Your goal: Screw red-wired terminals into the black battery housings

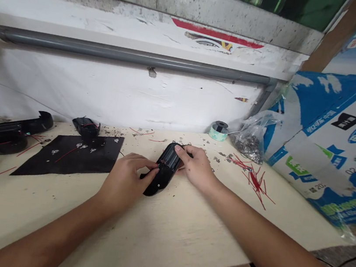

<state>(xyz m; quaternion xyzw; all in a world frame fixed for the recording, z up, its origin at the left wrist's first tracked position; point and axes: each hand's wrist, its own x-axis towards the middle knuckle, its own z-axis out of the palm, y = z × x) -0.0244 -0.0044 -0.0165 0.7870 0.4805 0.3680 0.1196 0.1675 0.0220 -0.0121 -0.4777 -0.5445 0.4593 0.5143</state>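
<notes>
Housing (164, 176), black, long and round-ended, shows in the head view between the person's two hands, near the middle of the desk (183, 236). It lies at a slant, its far end leaning to the right; whether it rests on the desk or is lifted slightly, I cannot tell. The right hand (197, 168) holds it by the far right side, thumb over the top, so that grip is closed around the shell. The left hand (128, 176) has a narrow grip, thumb and forefinger nearly together at the housing's middle; whether they pinch a small part there is too small to tell.

The likeliest trouble, I judge, is the shell twisting: it is held towards one end, so a firm push at the middle could swing the near end round. Any tiny piece under the left fingertips might slip and be lost among the metal tabs (55, 152) on the black sheet (76, 161). Beyond the right hand, loose red wires (258, 184) lie near the open-looking bag of metal pieces (248, 144); a careless sweep of that forearm could scatter or tangle them.
</notes>
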